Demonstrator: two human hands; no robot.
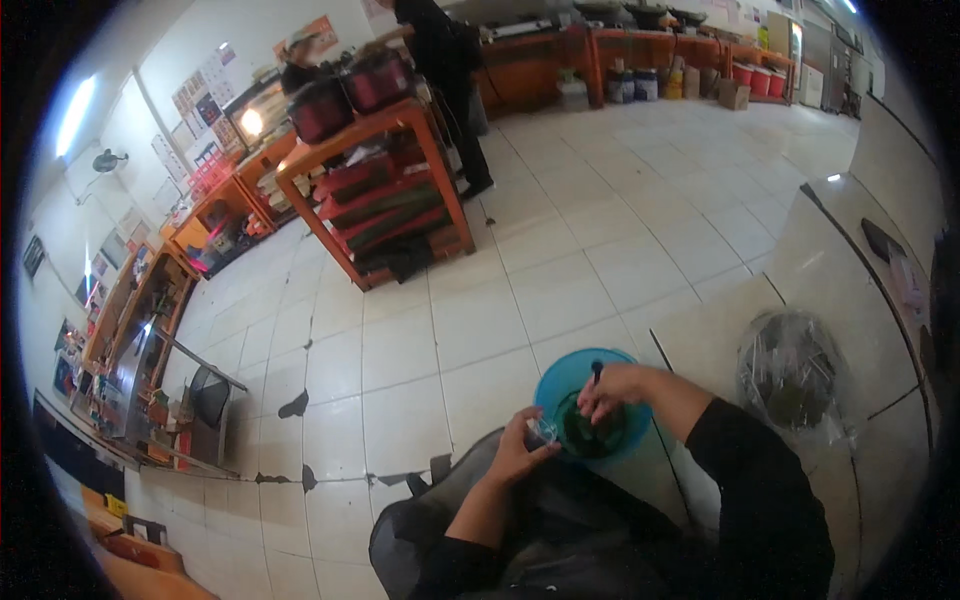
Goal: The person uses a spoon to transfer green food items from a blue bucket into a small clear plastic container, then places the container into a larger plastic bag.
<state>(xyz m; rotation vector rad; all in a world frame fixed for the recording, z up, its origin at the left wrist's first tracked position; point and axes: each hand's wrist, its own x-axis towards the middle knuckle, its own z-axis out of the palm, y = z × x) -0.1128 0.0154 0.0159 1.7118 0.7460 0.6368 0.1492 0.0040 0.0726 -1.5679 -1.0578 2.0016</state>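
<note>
A blue plastic tub stands close before me with dark green contents in it. Over it, my right hand grips a utensil by its dark handle; the utensil's lower end is hidden by the hand and the contents. At the tub's left rim, my left hand has its fingers around a small clear plastic cup. What the cup holds is too small to tell. To the right of the tub, a clear plastic bag with something dark inside rests on the tiles.
Cracked white floor tiles spread ahead. An orange table carries two dark red pots. A person in dark clothes stands beside it, another person behind. A metal table stands left, a tiled ledge right.
</note>
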